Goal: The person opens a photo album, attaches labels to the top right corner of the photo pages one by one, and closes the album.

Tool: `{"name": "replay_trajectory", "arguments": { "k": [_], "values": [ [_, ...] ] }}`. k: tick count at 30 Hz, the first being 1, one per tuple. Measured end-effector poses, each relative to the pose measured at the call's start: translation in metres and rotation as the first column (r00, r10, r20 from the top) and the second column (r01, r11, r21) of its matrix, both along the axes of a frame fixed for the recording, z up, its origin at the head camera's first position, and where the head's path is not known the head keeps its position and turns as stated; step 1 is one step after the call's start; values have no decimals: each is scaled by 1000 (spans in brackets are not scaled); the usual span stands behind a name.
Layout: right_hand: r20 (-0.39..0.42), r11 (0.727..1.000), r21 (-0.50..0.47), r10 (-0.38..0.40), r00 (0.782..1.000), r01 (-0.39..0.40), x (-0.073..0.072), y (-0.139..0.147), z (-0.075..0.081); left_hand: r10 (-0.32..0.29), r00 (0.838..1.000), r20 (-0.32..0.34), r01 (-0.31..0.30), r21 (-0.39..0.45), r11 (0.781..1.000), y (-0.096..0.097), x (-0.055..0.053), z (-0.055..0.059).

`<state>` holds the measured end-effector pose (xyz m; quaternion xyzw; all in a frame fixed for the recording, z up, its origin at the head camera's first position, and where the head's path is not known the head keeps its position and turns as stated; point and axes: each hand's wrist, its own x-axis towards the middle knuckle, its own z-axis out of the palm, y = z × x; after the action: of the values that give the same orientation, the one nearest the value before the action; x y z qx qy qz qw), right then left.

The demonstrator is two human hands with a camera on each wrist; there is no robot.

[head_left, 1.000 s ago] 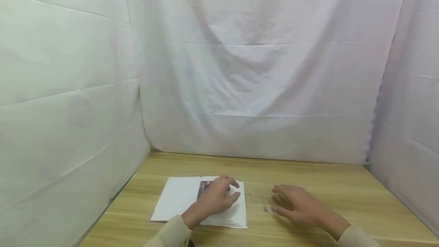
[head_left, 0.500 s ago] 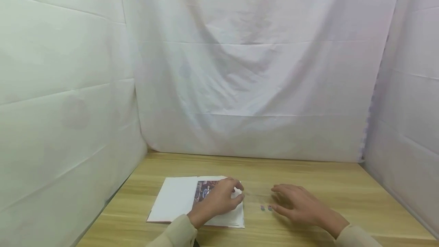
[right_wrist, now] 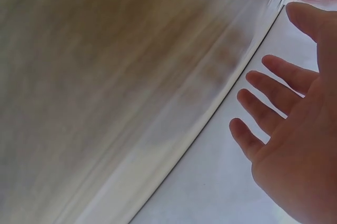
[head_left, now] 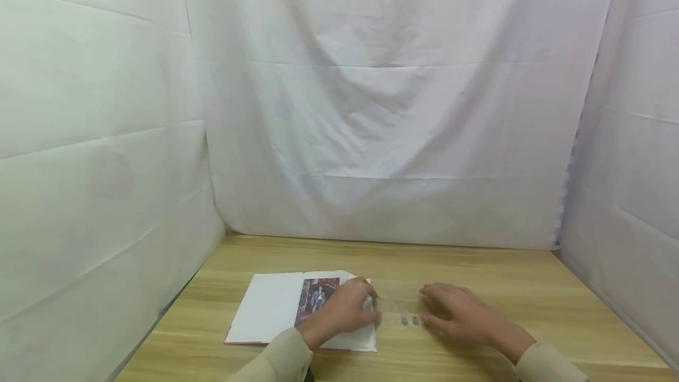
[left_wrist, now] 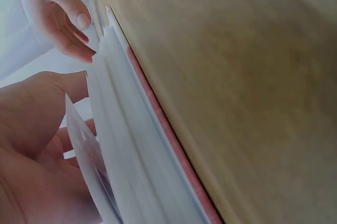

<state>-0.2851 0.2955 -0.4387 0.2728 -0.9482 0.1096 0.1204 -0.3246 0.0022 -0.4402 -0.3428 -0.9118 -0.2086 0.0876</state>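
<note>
An open book (head_left: 265,308) lies on the table, its left page white and its right page bearing a photo (head_left: 318,296) of a person. My left hand (head_left: 345,311) is over the right page, fingers bent, with fingertips and thumb at the page's right edge. In the left wrist view the thumb meets the edge of the page block (left_wrist: 126,124), and one leaf (left_wrist: 87,155) stands away from the others; whether it is pinched is hidden. My right hand (head_left: 464,314) holds nothing, its fingers spread and slightly bent beside two small coloured marks (head_left: 410,321).
The wooden table (head_left: 477,264) carries the book and both hands. White cloth hangs behind (head_left: 392,134) the table and along both sides. A faint transparent sheet seems to lie between the hands; its outline is unclear.
My left hand has moved right across the page to its edge, uncovering more of the photo. The right hand has barely moved. The whole view has shifted slightly.
</note>
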Motion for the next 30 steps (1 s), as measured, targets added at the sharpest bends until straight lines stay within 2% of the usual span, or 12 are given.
{"name": "replay_trajectory", "arguments": {
  "k": [5, 12, 18, 24, 27, 30],
  "values": [
    [45, 1000, -14, -15, 999, 16, -1, 2, 0, 46, 999, -8, -46, -62, 997, 2, 1, -1],
    [91, 999, 24, -23, 996, 21, -5, -3, 0, 115, 991, 67, -104, -146, 984, 7, 2, 1],
    [119, 999, 42, -12, 993, 7, -6, -4, -2, 112, 993, 25, -105, -203, 974, 9, 8, 3],
    [81, 999, 35, 9, 997, -12, -6, -2, -3, 106, 994, -17, -107, -227, 968, 11, 10, 4],
    [71, 1000, 20, 17, 997, -19, -7, -2, -3, 105, 994, -22, -108, -228, 968, 12, 11, 4],
    [56, 1000, -3, 16, 998, -16, -9, -3, -3, 113, 994, -1, -111, -201, 973, 12, 11, 4]
  ]
}}
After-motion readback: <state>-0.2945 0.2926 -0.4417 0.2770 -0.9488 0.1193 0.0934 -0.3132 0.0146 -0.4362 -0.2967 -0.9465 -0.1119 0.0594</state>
